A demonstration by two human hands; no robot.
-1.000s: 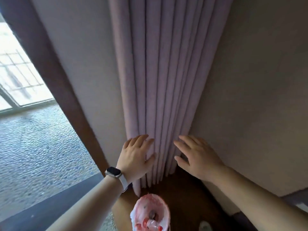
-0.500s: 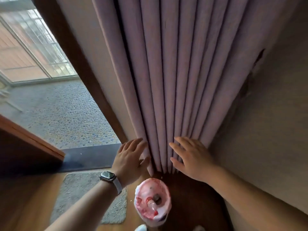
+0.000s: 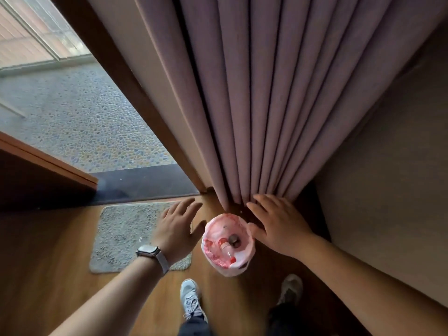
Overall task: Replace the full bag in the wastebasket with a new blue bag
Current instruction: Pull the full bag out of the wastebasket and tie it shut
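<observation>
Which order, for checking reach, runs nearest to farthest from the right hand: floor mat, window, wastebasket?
From the right hand:
1. wastebasket, at its thumb
2. floor mat, past the left hand
3. window, far upper left

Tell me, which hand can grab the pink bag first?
Probably the right hand: its thumb sits at the rim of the pink bag. The left hand is open too, thumb just short of it, so it's close.
</observation>
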